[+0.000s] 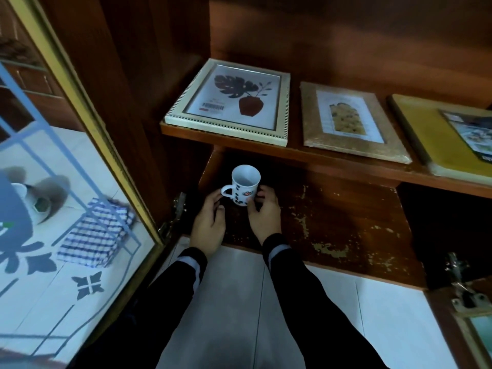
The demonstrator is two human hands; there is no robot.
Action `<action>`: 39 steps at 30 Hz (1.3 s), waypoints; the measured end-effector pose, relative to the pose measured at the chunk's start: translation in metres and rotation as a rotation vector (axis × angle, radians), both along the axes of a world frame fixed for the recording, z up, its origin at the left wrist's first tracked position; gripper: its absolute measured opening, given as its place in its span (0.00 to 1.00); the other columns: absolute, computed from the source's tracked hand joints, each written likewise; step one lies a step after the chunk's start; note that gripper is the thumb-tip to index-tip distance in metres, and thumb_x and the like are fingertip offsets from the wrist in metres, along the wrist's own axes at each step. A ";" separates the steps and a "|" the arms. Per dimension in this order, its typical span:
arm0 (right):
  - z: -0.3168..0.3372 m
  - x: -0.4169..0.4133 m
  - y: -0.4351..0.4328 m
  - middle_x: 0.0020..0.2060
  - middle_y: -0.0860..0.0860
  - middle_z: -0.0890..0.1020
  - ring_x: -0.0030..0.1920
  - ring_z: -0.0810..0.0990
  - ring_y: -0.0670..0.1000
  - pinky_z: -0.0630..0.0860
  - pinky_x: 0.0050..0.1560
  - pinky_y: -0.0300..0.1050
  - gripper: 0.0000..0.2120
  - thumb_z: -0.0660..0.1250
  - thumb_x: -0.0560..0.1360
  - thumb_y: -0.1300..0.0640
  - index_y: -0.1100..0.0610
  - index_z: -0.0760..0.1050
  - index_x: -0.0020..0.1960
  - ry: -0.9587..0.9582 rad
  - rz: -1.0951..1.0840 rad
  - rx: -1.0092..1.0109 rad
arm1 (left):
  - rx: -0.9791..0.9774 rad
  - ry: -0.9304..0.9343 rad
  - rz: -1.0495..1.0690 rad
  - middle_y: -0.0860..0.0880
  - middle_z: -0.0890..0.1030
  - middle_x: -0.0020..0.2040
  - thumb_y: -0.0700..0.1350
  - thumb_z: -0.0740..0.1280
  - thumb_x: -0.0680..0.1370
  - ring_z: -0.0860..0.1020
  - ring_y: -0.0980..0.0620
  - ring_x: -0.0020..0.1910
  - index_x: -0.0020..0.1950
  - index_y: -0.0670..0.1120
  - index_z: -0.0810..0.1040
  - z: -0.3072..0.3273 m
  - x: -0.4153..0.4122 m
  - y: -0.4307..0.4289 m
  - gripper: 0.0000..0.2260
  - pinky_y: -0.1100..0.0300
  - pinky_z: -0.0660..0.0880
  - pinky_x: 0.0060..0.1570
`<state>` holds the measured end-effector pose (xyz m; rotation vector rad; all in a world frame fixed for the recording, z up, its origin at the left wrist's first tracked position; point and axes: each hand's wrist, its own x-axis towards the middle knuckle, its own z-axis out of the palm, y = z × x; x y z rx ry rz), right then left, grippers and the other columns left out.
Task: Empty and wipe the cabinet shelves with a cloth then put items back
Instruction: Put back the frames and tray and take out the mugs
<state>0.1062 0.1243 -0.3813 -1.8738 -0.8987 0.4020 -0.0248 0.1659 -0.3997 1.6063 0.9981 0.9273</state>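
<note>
Though its red label is too blurred to read, the white mug (245,186) shows dark bean prints. It stands upright on the worn lower shelf (346,222). The left hand (209,224) grips it at the handle, and the right hand (264,213) curls round its side. Three frames (229,102) lie flat on the upper shelf (346,161). A checked cloth (96,233) shows through the glass door (111,155).

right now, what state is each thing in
mug: upright, empty, held
left hand: holds the mug handle
right hand: curled round the mug's side
cabinet door: open
checked cloth: folded, on the floor
leaf picture: lying flat
gold frame: lying flat
yellow album: lying flat
</note>
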 end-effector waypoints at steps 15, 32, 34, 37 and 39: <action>0.010 -0.012 -0.013 0.50 0.56 0.76 0.48 0.76 0.51 0.69 0.51 0.38 0.16 0.65 0.79 0.51 0.65 0.80 0.47 0.103 -0.018 0.034 | 0.132 0.089 -0.160 0.54 0.77 0.65 0.42 0.57 0.79 0.74 0.60 0.64 0.71 0.51 0.71 -0.001 0.000 -0.037 0.20 0.59 0.72 0.65; 0.021 -0.014 -0.018 0.35 0.46 0.76 0.33 0.73 0.43 0.68 0.35 0.37 0.12 0.60 0.82 0.53 0.51 0.73 0.40 0.591 0.007 0.044 | 0.159 0.386 -0.021 0.48 0.71 0.74 0.47 0.53 0.78 0.60 0.45 0.77 0.72 0.49 0.71 -0.011 -0.025 -0.043 0.23 0.57 0.45 0.74; 0.018 -0.015 -0.021 0.35 0.45 0.75 0.34 0.73 0.42 0.69 0.37 0.36 0.13 0.59 0.82 0.54 0.49 0.72 0.39 0.574 0.015 0.065 | 0.132 0.387 0.013 0.48 0.71 0.74 0.48 0.53 0.79 0.59 0.45 0.77 0.73 0.49 0.71 -0.010 -0.030 -0.047 0.23 0.57 0.44 0.74; 0.015 -0.016 -0.029 0.34 0.45 0.74 0.35 0.72 0.43 0.69 0.37 0.36 0.12 0.59 0.82 0.55 0.49 0.72 0.40 0.550 0.016 0.086 | 0.120 0.384 0.052 0.47 0.71 0.73 0.49 0.53 0.79 0.61 0.44 0.77 0.72 0.49 0.72 -0.011 -0.037 -0.050 0.22 0.46 0.49 0.77; 0.013 -0.018 -0.037 0.33 0.46 0.74 0.33 0.71 0.43 0.68 0.35 0.37 0.12 0.59 0.82 0.54 0.50 0.73 0.41 0.559 0.021 0.059 | 0.103 0.364 0.077 0.47 0.72 0.72 0.49 0.54 0.80 0.64 0.44 0.75 0.71 0.49 0.72 -0.014 -0.043 -0.054 0.21 0.40 0.57 0.75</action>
